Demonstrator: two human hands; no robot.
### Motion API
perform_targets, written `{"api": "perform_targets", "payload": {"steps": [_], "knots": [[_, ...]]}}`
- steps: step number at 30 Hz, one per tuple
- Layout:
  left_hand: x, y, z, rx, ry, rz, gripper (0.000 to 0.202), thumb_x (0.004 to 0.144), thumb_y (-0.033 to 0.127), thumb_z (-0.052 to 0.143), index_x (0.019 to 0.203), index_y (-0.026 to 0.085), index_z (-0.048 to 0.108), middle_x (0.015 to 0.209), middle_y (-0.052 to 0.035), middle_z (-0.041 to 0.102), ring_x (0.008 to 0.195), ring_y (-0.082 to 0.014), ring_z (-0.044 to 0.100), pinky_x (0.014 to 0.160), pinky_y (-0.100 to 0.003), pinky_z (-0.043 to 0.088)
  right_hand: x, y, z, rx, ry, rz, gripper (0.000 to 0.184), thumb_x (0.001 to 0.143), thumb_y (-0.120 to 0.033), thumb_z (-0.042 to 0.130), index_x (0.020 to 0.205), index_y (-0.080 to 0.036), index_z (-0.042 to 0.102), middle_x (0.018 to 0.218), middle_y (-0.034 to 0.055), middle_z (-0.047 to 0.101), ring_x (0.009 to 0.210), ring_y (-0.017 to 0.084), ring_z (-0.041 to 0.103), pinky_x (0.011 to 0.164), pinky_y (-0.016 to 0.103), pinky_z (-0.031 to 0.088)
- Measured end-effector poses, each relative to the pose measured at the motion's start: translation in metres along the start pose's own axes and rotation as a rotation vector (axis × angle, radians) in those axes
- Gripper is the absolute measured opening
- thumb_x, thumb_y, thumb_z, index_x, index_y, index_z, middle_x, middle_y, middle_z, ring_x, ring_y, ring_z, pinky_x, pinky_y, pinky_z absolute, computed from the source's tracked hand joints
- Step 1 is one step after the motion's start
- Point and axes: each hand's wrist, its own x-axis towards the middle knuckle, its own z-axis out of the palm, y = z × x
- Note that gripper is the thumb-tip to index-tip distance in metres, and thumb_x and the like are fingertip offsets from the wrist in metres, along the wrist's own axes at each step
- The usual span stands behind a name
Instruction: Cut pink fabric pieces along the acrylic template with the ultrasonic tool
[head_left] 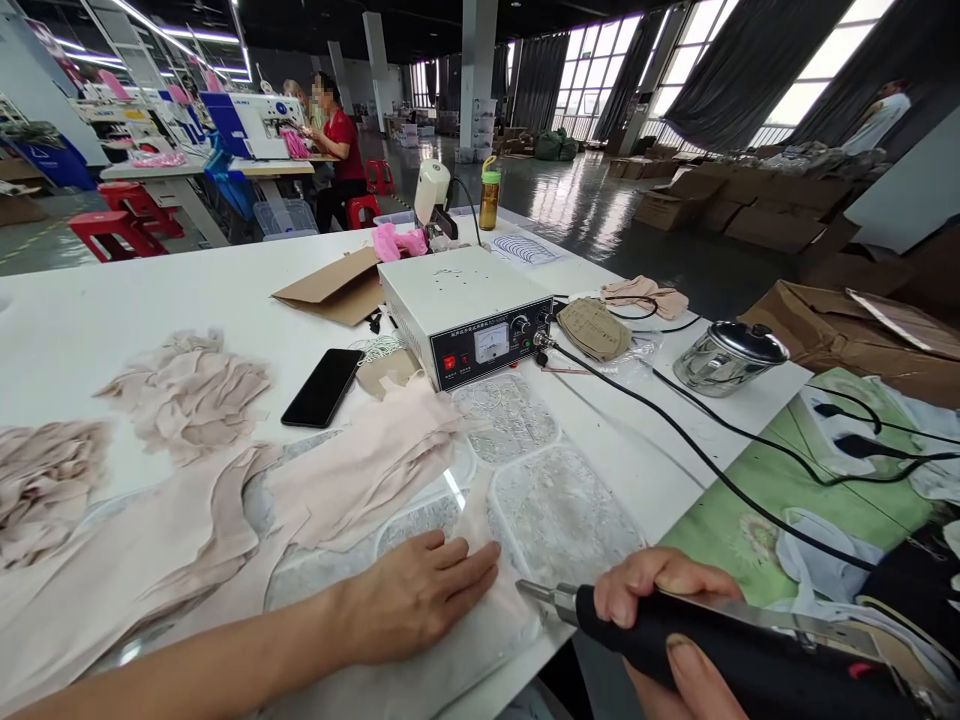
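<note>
My left hand (420, 595) lies flat with fingers stretched out on a pale pink fabric piece (352, 480) near the table's front edge. My right hand (667, 620) is wrapped round the black handle of a welding tool (720, 650) whose metal tip (536, 593) points left, just right of my left fingertips. A black cable (675, 440) runs from the tool to a white control box (469, 310) with a dial and red switch. Clear plastic trays (559, 510) of small parts sit under and beside the fabric.
Piles of pink fabric cut-outs (187, 390) lie at the left. A black phone (322, 387), cardboard (337, 285), a steel lidded pot (724, 355) and a bottle (489, 195) stand on the white table (112, 310). People sit at sewing machines (255, 120) far back.
</note>
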Motion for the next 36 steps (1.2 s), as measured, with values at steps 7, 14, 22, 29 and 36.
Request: {"api": "perform_targets", "payload": {"steps": [7,14,22,29,36], "knots": [[-0.001,-0.002,-0.002,-0.003,0.025,0.006,0.031,0.095,0.007,0.041,0.122,0.003,0.056,0.124,-0.0184,0.06,0.083,-0.0191,0.056,0.065,-0.031,0.043,-0.001,-0.001,-0.002,0.001,-0.008,0.029,0.01,0.085,-0.033,0.057,0.09,-0.025,0.053,0.074,0.0008,0.049,0.06,0.015,0.053,0.053,0.034,0.051],[-0.003,-0.004,0.002,-0.024,0.051,-0.01,0.033,0.094,0.006,0.04,0.123,0.004,0.056,0.125,-0.0186,0.06,0.084,-0.0204,0.055,0.069,-0.032,0.043,0.001,0.001,0.003,0.013,0.007,-0.011,0.013,0.085,-0.032,0.057,0.094,-0.024,0.053,0.078,0.0002,0.049,0.06,0.013,0.053,0.053,0.032,0.052],[-0.005,-0.003,0.003,-0.036,0.042,-0.022,0.035,0.093,0.004,0.039,0.125,0.003,0.055,0.127,-0.0174,0.059,0.085,-0.0207,0.054,0.069,-0.032,0.042,0.008,0.013,0.013,0.042,-0.013,-0.052,0.009,0.088,-0.031,0.054,0.094,-0.024,0.051,0.08,-0.0011,0.049,0.062,0.012,0.055,0.057,0.032,0.053],[-0.005,-0.002,0.003,-0.011,0.061,-0.026,0.034,0.094,0.006,0.04,0.124,0.005,0.055,0.126,-0.0172,0.059,0.084,-0.0202,0.054,0.069,-0.032,0.042,0.01,0.021,0.015,0.057,-0.04,-0.05,0.01,0.088,-0.028,0.052,0.096,-0.024,0.05,0.082,-0.0006,0.048,0.063,0.013,0.055,0.057,0.034,0.053],[-0.006,-0.002,0.004,-0.022,0.036,-0.021,0.034,0.096,0.008,0.037,0.126,0.004,0.054,0.128,-0.0179,0.059,0.083,-0.0207,0.054,0.066,-0.032,0.042,0.012,0.023,0.017,0.037,-0.078,-0.079,0.007,0.089,-0.025,0.051,0.095,-0.023,0.048,0.081,-0.0011,0.048,0.062,0.012,0.055,0.057,0.032,0.054]]}}
